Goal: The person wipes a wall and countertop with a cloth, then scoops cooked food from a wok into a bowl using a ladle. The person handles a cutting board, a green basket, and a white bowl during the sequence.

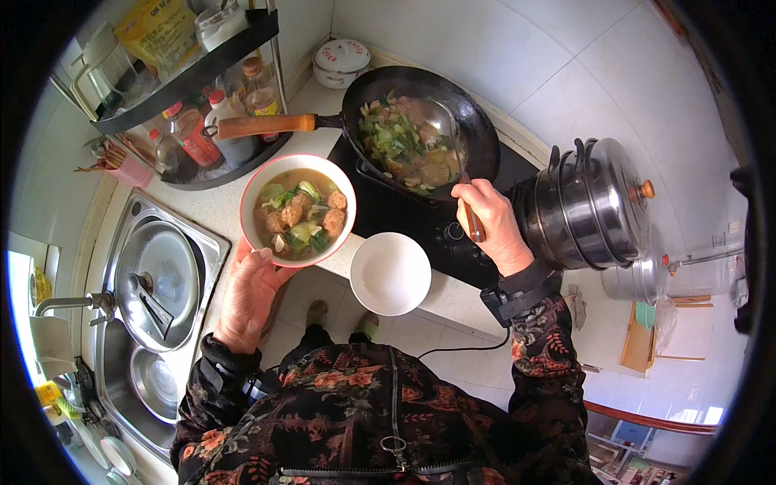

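My left hand [251, 294] supports a red-rimmed white bowl [247, 209] from below, thumb on its outer wall. Meatballs [293, 213], leafy greens and broth fill much of that bowl. In my right hand [492, 221] is the wooden handle [472, 223] of a metal ladle [438, 116]. The ladle's head dips among the greens [388, 136] and broth inside a black wok [482, 145] on the cooktop. Between my hands, a white bowl [390, 274] stands at the counter's front edge, its inside bare.
The wok's wooden handle [267, 126] points left, past the bottle rack [182, 85]. Stacked steel pots [585, 206] stand right of the black cooktop [388, 215]. A lidded enamel pot [341, 63] sits in the back corner. At left, a large lid [159, 260] lies over the steel sink [118, 339].
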A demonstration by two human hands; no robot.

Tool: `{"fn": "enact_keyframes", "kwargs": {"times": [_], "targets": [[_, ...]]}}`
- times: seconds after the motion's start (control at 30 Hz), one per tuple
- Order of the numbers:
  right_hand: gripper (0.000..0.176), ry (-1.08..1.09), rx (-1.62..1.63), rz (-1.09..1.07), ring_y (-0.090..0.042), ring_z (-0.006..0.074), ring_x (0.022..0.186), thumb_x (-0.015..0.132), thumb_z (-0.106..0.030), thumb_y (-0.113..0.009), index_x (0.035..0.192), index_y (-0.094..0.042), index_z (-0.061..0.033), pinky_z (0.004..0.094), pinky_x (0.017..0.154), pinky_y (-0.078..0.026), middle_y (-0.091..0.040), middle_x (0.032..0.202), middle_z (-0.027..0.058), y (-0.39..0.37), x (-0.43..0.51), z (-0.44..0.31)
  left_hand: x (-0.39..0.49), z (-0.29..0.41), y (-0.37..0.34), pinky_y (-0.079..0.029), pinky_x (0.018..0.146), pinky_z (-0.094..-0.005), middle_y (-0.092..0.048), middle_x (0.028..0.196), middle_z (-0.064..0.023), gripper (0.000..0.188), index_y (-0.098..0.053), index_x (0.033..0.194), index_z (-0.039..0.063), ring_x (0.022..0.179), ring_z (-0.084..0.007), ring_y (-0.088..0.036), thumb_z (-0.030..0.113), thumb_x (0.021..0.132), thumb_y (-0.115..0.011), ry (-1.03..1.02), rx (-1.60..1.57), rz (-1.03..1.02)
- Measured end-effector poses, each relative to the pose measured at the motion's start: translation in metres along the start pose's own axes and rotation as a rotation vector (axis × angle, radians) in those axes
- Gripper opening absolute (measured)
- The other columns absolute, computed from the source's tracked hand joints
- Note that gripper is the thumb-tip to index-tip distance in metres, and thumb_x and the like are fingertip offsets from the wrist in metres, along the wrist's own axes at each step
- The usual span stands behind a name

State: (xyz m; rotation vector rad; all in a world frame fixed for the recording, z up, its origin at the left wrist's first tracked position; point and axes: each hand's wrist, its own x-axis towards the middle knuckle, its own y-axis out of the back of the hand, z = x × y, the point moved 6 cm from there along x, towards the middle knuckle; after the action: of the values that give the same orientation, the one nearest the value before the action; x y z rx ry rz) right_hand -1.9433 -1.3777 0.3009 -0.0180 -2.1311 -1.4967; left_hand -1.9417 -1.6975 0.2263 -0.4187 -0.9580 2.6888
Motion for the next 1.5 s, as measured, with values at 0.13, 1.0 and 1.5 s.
{"fn": "enact_keyframes", "kwargs": {"times": [0.13,1.0,1.5], "targets": [[0.027,-0.024,0.055,0.006,-0.059,0.0341,0.070,0.071,0.004,-0.064,0.094,-0.056,-0.0080,0.0415,0.061,-0.047,-0.051,0.079,0.0123,-0.005,0.003,0.004,-0.002,0.000,0.001,-0.038,0.104,-0.0449,-0.042,0.139,-0.0098,0.061,-0.033,0.140,0.009,0.127,-0.0234,-0.044,0.021,0.085,-0.058,0.009,-0.024,0.021],[0.017,-0.913,1.366,0.498,-0.068,0.0229,0.075,0.085,-0.020,-0.059,0.095,-0.060,-0.0061,0.0350,0.074,-0.052,-0.067,0.084,0.0105,0.012,-0.048,0.076,-0.003,0.008,0.003,-0.036,0.106,-0.0445,-0.039,0.141,-0.0104,0.065,-0.029,0.142,0.008,0.129,-0.0231,-0.041,0.020,0.085,-0.058,-0.005,-0.008,0.010],[0.014,-0.728,1.014,0.492,-0.067,0.0216,0.069,0.087,-0.010,-0.052,0.097,-0.056,-0.0016,0.0347,0.072,-0.053,-0.065,0.085,0.0112,0.070,-0.034,0.051,0.001,0.008,0.002,-0.036,0.106,-0.0443,-0.042,0.139,-0.0098,0.059,-0.033,0.140,0.008,0.128,-0.0230,-0.042,0.018,0.086,-0.056,0.007,-0.039,-0.011]]}}
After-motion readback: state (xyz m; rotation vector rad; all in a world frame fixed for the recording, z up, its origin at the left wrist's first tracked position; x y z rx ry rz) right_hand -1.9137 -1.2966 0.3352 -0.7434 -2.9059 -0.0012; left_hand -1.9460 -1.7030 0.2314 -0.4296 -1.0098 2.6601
